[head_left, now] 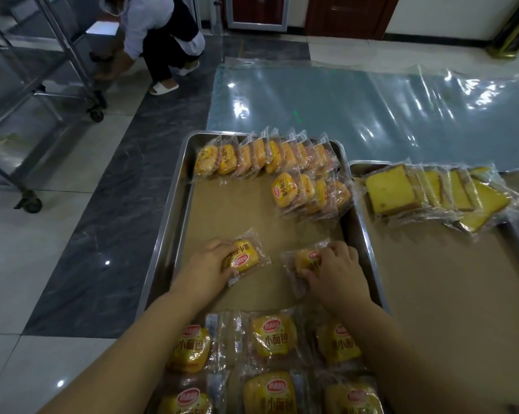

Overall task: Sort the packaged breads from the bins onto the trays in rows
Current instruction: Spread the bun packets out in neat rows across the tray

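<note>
Clamping fingers (218,244): left hand (206,264) round left packet (248,255), right hand (339,271) round right packet (303,259), both on the tray (174,210).

We read 小面包 in dark characters on the near bread pack (274,339) and on the pack beside it (189,346). The same characters ran sideways on the front pack (205,156) of the far row on the tray (174,204). The left-hand pack (243,258) and the right-hand pack (303,261) each carried a red oval logo, and we could not read its white script.
</note>
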Demonstrator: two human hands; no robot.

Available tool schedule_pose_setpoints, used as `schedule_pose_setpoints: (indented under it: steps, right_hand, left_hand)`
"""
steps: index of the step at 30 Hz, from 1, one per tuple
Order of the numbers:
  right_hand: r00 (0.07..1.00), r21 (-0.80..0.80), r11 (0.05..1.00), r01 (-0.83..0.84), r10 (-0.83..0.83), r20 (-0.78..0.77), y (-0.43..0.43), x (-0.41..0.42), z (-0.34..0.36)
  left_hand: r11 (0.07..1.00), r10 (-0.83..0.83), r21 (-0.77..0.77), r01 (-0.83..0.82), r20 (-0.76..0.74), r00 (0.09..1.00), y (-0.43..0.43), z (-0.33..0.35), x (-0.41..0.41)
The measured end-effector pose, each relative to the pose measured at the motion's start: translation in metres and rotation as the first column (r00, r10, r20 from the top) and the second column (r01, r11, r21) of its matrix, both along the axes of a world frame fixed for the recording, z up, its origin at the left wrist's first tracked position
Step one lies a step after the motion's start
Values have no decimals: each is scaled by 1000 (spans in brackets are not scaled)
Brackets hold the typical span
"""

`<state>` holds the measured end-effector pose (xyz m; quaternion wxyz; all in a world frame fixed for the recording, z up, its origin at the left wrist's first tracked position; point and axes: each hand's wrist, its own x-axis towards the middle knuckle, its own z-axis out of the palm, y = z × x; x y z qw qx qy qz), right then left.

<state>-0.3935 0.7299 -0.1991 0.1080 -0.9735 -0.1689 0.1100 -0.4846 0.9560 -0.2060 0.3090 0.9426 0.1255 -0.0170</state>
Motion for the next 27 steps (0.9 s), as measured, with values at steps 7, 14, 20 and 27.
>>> schedule_pose_setpoints:
  steps: [7, 14, 20, 27]
  right_hand:
    - [997, -3, 997, 71, -71, 32, -26, -9, -1]
    - [997, -37, 999, 15, -12, 74, -27, -11, -2]
    - [981, 28, 981, -190, 188, 53, -32, -15, 0]
    - [992, -15, 992, -125, 125, -20, -33, -18, -3]
  left_hand:
    - [965, -41, 251, 75, -139, 989, -35, 6, 13]
    - [955, -242, 183, 235, 16, 970, -37, 4, 13]
    - [888, -310, 288, 357, -198, 930, -30, 4, 10]
    - [915, -201, 324, 242, -156, 967, -62, 10, 9]
